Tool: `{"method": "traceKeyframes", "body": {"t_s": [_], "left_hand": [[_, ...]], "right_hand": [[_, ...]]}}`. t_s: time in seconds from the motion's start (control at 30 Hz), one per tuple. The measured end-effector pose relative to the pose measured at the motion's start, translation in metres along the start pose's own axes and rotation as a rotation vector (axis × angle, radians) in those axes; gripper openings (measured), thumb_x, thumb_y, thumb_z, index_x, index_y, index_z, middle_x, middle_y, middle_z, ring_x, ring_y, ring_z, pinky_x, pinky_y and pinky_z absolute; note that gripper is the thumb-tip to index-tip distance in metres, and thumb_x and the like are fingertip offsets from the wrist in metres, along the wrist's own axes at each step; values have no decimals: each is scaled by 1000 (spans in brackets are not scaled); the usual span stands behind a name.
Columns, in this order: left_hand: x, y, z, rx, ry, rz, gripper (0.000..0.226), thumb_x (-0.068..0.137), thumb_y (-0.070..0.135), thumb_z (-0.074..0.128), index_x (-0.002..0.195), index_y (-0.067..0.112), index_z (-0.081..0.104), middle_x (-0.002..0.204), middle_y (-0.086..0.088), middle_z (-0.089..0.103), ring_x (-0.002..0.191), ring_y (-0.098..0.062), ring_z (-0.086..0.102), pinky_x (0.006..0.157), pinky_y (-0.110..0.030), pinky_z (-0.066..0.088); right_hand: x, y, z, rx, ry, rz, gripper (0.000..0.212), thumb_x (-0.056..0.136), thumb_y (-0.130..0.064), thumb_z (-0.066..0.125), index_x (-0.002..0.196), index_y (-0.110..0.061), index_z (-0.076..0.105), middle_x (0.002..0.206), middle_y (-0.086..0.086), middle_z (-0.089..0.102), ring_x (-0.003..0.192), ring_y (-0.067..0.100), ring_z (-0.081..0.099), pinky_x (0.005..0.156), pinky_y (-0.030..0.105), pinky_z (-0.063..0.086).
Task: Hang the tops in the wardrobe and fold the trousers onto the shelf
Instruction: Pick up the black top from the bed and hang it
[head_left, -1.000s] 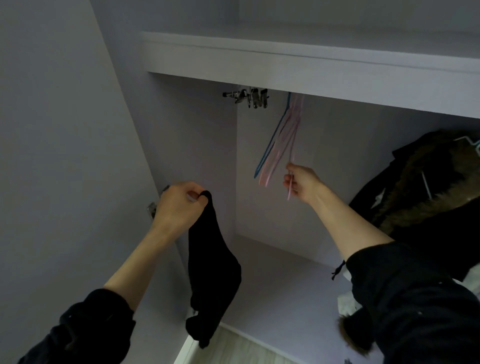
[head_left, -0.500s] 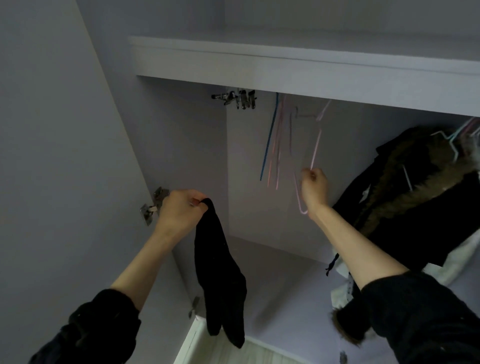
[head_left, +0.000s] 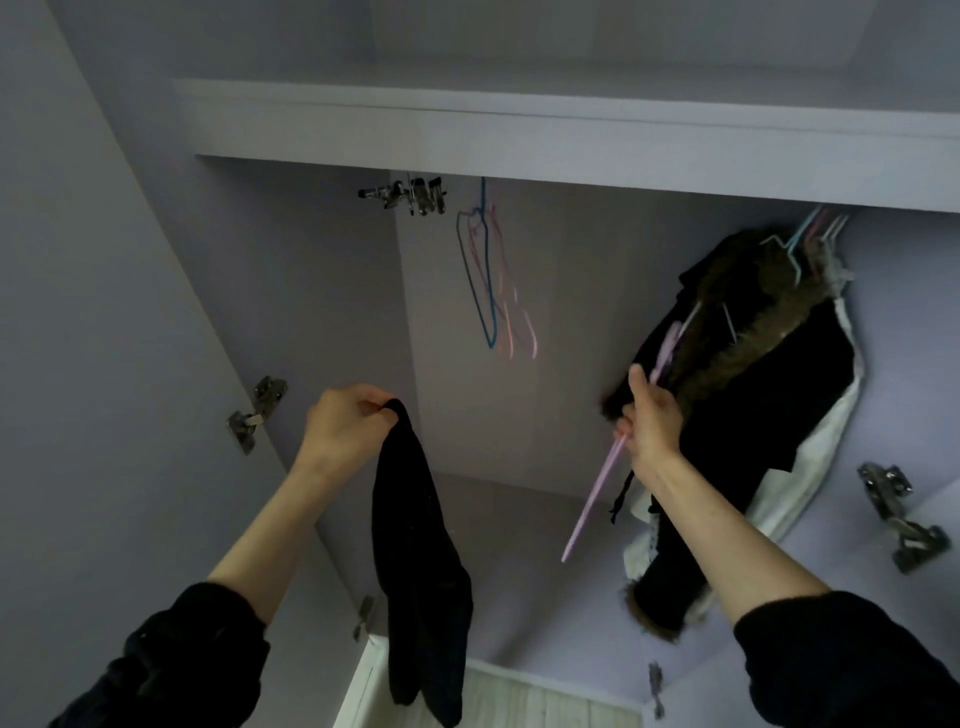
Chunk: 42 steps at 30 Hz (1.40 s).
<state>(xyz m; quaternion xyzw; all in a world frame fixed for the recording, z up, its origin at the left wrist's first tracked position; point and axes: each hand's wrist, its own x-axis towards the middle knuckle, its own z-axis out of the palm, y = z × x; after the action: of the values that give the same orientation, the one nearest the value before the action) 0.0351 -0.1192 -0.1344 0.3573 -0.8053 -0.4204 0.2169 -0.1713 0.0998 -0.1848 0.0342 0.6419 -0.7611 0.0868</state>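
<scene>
Step in hand, as judged: fitting a freed hanger into the black top ahead of hanging.

Nearest, lower centre of frame: black top (head_left: 415, 545), hanging limp and bunched from the left hand (head_left: 345, 428). Left fingers curled round the upper edge, clenched on the fabric. Whether that edge is the neckline cannot be told.

Centre right: right hand (head_left: 649, 421), fingers wrapped round a pink hanger (head_left: 597, 499). Hanger clear of the rail, tilted, lower end pointing down-left toward the top but well apart from it. Hook end lost against the dark garments behind.

Recommended handling:
- Find the neck opening before bringing the hanger in; shake the top out if bunched.
- Feed one hanger arm through the neck, then the other, to avoid stretching the knit.
- Keep the left grip near the collar to bear the weight until both shoulders are seated.
- Turn the hook to face the back of the wardrobe before lifting.

Farther back, upper centre: spare hangers (head_left: 488, 280), blue and pink, blurred, hanging beneath the shelf (head_left: 571, 140); rail itself not visible. Bare gap between these and the fur-trimmed dark coat (head_left: 753, 353) at right: likely the best spot for the loaded hanger.

Risk: snagging the hook on the coat's fur trim, just behind the right hand.

Trousers: not in view.
</scene>
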Motion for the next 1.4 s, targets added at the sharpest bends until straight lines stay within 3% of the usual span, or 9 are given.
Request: {"method": "traceKeyframes", "body": {"t_s": [0.13, 0.2, 0.4, 0.57, 0.7, 0.83, 1.0, 1.2, 1.4], "left_hand": [[-4, -4, 6, -196, -47, -185, 18, 85, -4, 56, 80, 10, 65, 64, -3, 59, 54, -10, 52, 54, -17, 44], [-6, -5, 7, -286, -87, -291, 20, 87, -6, 53, 77, 10, 62, 67, -5, 57, 60, -13, 53, 58, -21, 44], [2, -25, 3, -119, 17, -340, 21, 79, 3, 66, 61, 10, 57, 61, -5, 53, 69, -21, 55, 67, -30, 44], [2, -37, 1, 36, 37, -324, 25, 78, 11, 65, 55, 9, 53, 59, -6, 53, 66, -23, 55, 64, -32, 42], [-2, -38, 10, 163, 12, -307, 23, 80, 17, 63, 58, 13, 55, 59, -5, 54, 67, -25, 55, 63, -29, 41], [-8, -33, 18, 303, -40, -254, 21, 82, 23, 62, 64, 14, 58, 71, -7, 60, 73, -25, 57, 67, -28, 41], [-16, -14, 30, 449, -71, -137, 16, 82, 27, 59, 71, 17, 63, 81, -11, 66, 79, -31, 60, 67, -31, 47], [-34, 24, 43, 451, -65, 53, 20, 84, 25, 57, 68, 13, 60, 77, -11, 63, 82, -36, 60, 64, -30, 41], [-53, 52, 45, 679, 6, 328, 20, 90, 30, 53, 92, 19, 70, 94, -6, 67, 92, -32, 59, 74, -32, 38]], "right_hand": [[9, 35, -30, -337, 81, 56, 27, 94, -42, 50, 79, -19, 54, 70, 0, 47, 54, 11, 42, 50, 24, 32], [6, 46, -37, -436, -12, 62, 27, 94, -30, 52, 69, -20, 56, 68, 3, 51, 58, 16, 45, 50, 25, 31], [-9, 40, -45, -425, -182, 58, 37, 95, -23, 52, 60, -11, 59, 31, -12, 30, 26, 2, 26, 32, 13, 20], [-24, 36, -53, -710, -281, -54, 51, 93, -29, 56, 43, -19, 57, 37, -7, 36, 45, 13, 38, 50, 25, 30], [-33, 39, -57, -866, -470, -114, 55, 92, -29, 57, 38, -19, 53, 35, -5, 34, 43, 16, 38, 51, 28, 29], [-40, 32, -48, -775, -525, -147, 54, 94, -26, 55, 40, -19, 51, 36, -8, 27, 35, 7, 30, 48, 26, 25], [-54, 20, -26, -928, -554, -282, 49, 94, -30, 52, 47, -19, 53, 32, -7, 41, 37, 4, 43, 45, 15, 27], [-76, 17, 14, -1002, -608, -344, 44, 95, -32, 50, 53, -23, 62, 46, -8, 48, 49, 10, 45, 60, 27, 36], [-88, -1, 38, -782, -506, -382, 52, 97, -34, 45, 68, 1, 69, 41, -11, 56, 44, 7, 46, 52, 24, 34]]}}
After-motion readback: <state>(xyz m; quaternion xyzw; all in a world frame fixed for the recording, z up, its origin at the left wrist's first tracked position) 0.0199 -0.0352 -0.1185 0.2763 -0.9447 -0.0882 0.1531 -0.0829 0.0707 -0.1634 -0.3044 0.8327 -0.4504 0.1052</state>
